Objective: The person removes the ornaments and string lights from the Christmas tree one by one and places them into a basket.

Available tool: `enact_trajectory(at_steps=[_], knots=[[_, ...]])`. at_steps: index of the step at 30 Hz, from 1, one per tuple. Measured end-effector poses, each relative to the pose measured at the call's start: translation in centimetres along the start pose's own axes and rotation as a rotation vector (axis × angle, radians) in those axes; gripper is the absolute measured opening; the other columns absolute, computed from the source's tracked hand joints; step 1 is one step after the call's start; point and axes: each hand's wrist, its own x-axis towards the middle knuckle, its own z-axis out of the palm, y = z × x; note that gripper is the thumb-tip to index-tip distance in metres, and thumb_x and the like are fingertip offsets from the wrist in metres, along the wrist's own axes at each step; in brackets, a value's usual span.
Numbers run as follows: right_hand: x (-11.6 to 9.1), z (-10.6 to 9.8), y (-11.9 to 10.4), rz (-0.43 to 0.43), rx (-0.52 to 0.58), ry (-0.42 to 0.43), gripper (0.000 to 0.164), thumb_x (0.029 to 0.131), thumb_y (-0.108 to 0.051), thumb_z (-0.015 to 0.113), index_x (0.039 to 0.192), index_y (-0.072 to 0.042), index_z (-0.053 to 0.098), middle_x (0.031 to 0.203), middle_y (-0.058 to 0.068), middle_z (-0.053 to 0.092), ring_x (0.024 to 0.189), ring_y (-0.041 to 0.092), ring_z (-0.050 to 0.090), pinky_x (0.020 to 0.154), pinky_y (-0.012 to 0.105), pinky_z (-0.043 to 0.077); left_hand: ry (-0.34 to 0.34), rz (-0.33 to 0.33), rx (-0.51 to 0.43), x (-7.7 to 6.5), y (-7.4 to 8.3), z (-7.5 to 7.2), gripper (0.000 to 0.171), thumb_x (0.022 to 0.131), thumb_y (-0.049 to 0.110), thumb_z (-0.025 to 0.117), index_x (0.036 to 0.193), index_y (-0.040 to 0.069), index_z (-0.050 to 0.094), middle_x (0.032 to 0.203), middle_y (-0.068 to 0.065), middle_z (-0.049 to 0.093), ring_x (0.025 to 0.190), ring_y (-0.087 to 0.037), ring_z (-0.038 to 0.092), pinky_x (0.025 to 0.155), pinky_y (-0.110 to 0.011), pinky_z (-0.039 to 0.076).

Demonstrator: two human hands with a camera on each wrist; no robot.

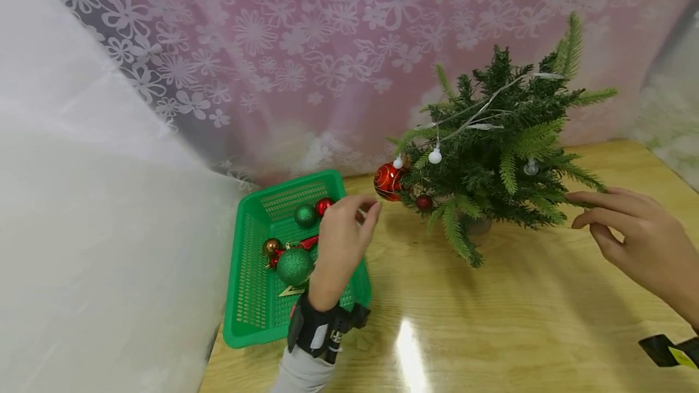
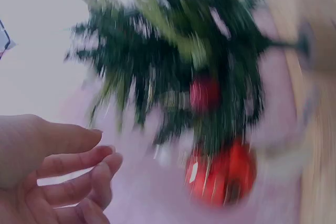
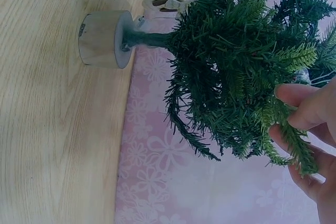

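My left hand hovers above the right part of the green basket, with nothing in its loosely bent fingers. To its upper right, a large red ornament ball with swirl lines hangs on the small artificial Christmas tree. A small dark red ball hangs beside it. In the blurred left wrist view, the left hand is apart from the tree and the red ball. At the tree's right side, my right hand holds a green branch between its fingers.
Inside the basket lie green balls, a red ball and a bronze ball. A light string with white bulbs drapes over the tree, whose round wooden base stands on the wooden table. A flowered curtain hangs behind.
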Motion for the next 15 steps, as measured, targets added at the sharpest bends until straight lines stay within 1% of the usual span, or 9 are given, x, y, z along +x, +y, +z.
enact_trajectory(at_steps=[3, 6, 7, 10, 13, 15], knots=[[0.2, 0.1, 0.1, -0.026, 0.008, 0.002, 0.068, 0.105, -0.043, 0.025, 0.071, -0.004, 0.069, 0.104, 0.022, 0.067, 0.080, 0.032, 0.058, 0.113, 0.027, 0.024, -0.041, -0.015, -0.046, 1.9, 1.9, 2.2, 0.013, 0.093, 0.018, 0.067, 0.096, 0.008, 0.074, 0.076, -0.001, 0.068, 0.057, -0.010, 0.058, 0.048, -0.018, 0.040], [0.3, 0.2, 0.1, -0.044, 0.018, -0.005, 0.067, 0.105, -0.042, 0.025, 0.071, -0.005, 0.069, 0.105, 0.022, 0.067, 0.085, 0.033, 0.059, 0.113, 0.024, 0.023, -0.066, -0.063, -0.071, 2.9, 2.7, 4.2, 0.014, 0.093, 0.017, 0.066, 0.097, 0.007, 0.074, 0.070, 0.000, 0.065, 0.054, -0.008, 0.053, 0.047, -0.017, 0.037], [0.2, 0.2, 0.1, -0.046, 0.017, -0.010, 0.067, 0.105, -0.042, 0.024, 0.071, -0.005, 0.069, 0.106, 0.021, 0.066, 0.086, 0.033, 0.058, 0.113, 0.025, 0.022, -0.067, -0.078, -0.077, 3.1, 2.9, 4.7, 0.014, 0.093, 0.017, 0.067, 0.097, 0.006, 0.074, 0.068, 0.000, 0.064, 0.053, -0.007, 0.052, 0.046, -0.017, 0.036], [0.2, 0.1, 0.2, -0.043, 0.015, -0.018, 0.068, 0.105, -0.042, 0.023, 0.072, -0.005, 0.069, 0.107, 0.021, 0.066, 0.088, 0.033, 0.058, 0.114, 0.028, 0.023, -0.053, -0.110, -0.081, 3.4, 3.2, 6.0, 0.015, 0.092, 0.017, 0.067, 0.099, 0.006, 0.074, 0.063, 0.002, 0.061, 0.050, -0.006, 0.050, 0.046, -0.017, 0.036], [0.2, -0.2, 0.4, -0.038, 0.007, -0.020, 0.068, 0.105, -0.043, 0.023, 0.072, -0.005, 0.069, 0.107, 0.021, 0.066, 0.087, 0.033, 0.058, 0.114, 0.030, 0.024, -0.019, -0.115, -0.082, 3.7, 3.4, 6.8, 0.016, 0.092, 0.019, 0.068, 0.101, 0.006, 0.074, 0.060, 0.002, 0.060, 0.047, -0.005, 0.048, 0.043, -0.017, 0.035], [0.2, -0.4, 0.6, -0.036, 0.003, -0.019, 0.068, 0.105, -0.043, 0.023, 0.072, -0.005, 0.069, 0.107, 0.021, 0.066, 0.085, 0.032, 0.058, 0.113, 0.030, 0.026, 0.002, -0.117, -0.080, 3.8, 3.4, 7.1, 0.014, 0.092, 0.017, 0.068, 0.099, 0.006, 0.074, 0.061, 0.001, 0.061, 0.047, -0.006, 0.048, 0.043, -0.017, 0.034]])
